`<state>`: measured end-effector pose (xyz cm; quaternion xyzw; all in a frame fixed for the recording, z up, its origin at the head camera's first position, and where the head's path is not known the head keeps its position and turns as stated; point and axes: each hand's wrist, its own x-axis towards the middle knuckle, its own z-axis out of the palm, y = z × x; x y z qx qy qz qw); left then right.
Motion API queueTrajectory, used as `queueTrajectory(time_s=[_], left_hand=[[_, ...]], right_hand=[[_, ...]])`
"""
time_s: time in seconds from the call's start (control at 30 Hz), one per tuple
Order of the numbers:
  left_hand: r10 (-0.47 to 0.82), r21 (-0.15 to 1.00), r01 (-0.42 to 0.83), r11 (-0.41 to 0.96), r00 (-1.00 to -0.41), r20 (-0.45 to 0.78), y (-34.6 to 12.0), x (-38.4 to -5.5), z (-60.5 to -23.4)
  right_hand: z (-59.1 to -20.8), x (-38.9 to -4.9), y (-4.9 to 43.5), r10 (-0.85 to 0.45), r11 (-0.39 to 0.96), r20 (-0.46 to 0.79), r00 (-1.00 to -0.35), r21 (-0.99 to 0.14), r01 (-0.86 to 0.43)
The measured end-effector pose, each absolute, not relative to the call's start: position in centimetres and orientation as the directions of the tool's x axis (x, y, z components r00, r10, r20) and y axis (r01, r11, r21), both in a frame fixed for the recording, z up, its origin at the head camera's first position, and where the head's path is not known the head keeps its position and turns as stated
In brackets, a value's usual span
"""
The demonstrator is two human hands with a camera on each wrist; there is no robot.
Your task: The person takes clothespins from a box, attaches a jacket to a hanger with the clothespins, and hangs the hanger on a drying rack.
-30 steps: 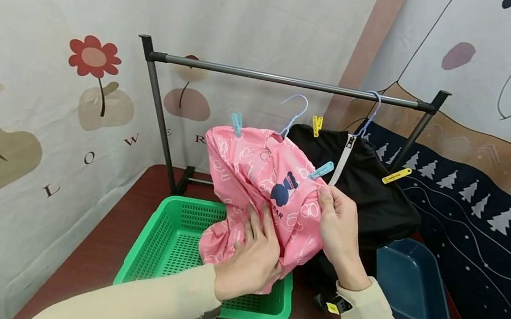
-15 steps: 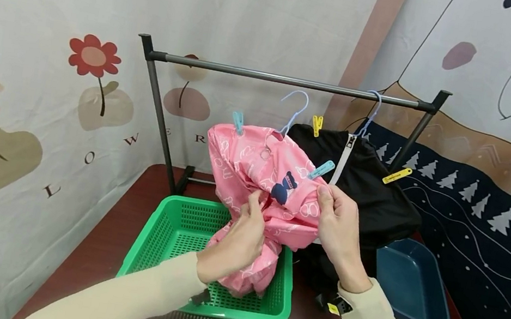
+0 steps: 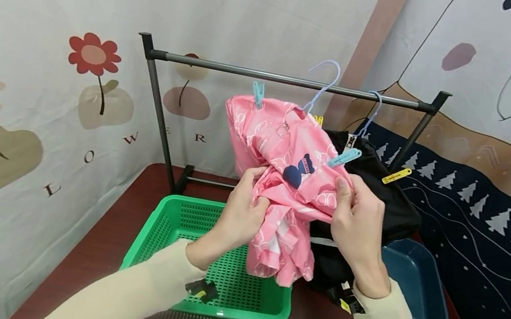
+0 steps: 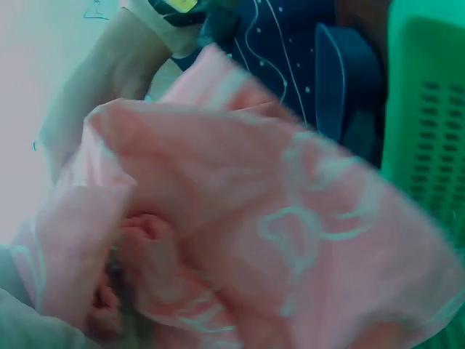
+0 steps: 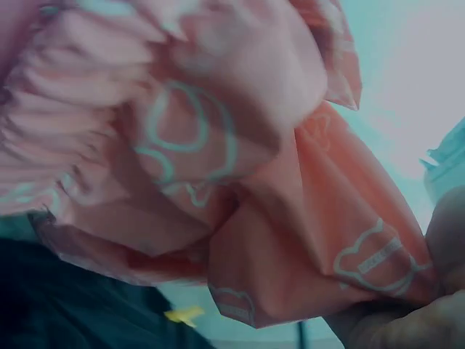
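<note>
A pink garment (image 3: 287,147) with a dark blue bear print is on a light blue hanger (image 3: 330,77), whose hook rises across the rail; whether it bears on the rail, I cannot tell. One light blue clothespin (image 3: 258,94) is clipped at each shoulder, the other clothespin (image 3: 345,157) being on the right. My left hand (image 3: 244,207) pinches the cloth below its middle. At the right edge my right hand (image 3: 359,219) grips it between thumb and fingers. Gathered pink cloth (image 4: 240,196) fills the left wrist view, hiding the left fingertips.
Below stands a green basket (image 3: 282,309) on the red-brown table (image 3: 108,248). A metal rack's rail (image 3: 229,69) runs behind. A black zippered garment (image 3: 396,213) with yellow clothespins hangs at right, above a blue basin (image 3: 420,283).
The pink garment and its hanger have risen and moved right. My left hand has gone from pressing low on the cloth to pinching it higher up. My right hand keeps its grip.
</note>
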<state>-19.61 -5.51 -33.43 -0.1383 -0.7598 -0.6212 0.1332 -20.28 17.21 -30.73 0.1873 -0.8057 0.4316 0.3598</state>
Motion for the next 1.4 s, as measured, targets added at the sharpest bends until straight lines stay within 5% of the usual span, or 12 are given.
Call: queueTrajectory(time_s=[0.2, 0.53, 0.8, 1.1, 1.27, 1.4], left_hand=[[0.073, 0.924, 0.362, -0.128, -0.925, 0.372, -2.7, -19.8, -33.3], [0.171, 0.926, 0.217, -0.31, -0.945, 0.278, 1.7, -21.3, -35.9], [0.388, 0.95, 0.301, 0.081, -0.888, 0.249, 1.6, -23.2, -39.3], [0.713, 0.729, 0.6, 0.33, -0.665, 0.224, 0.5, -27.1, -40.5], [0.613, 0.469, 0.648, 0.6, -0.749, 0.251, -0.1, -28.4, -40.8], [0.454, 0.428, 0.581, 0.692, -0.812, 0.366, 0.2, -31.9, -44.3]], right_hand=[[-28.6, -19.1, 18.8, 0.025, 0.604, 0.783, -0.622, -0.507, -0.615], [-28.0, -19.4, 21.3, 0.048, 0.649, 0.792, -0.609, -0.488, -0.583], [-29.4, -20.2, 22.1, 0.071, 0.692, 0.763, -0.643, -0.502, -0.519], [-30.6, -21.3, 22.5, 0.077, 0.735, 0.757, -0.649, -0.483, -0.476], [-30.9, -21.7, 22.9, 0.096, 0.743, 0.764, -0.639, -0.481, -0.464], [-31.1, -21.9, 23.0, 0.099, 0.745, 0.767, -0.635, -0.48, -0.463]])
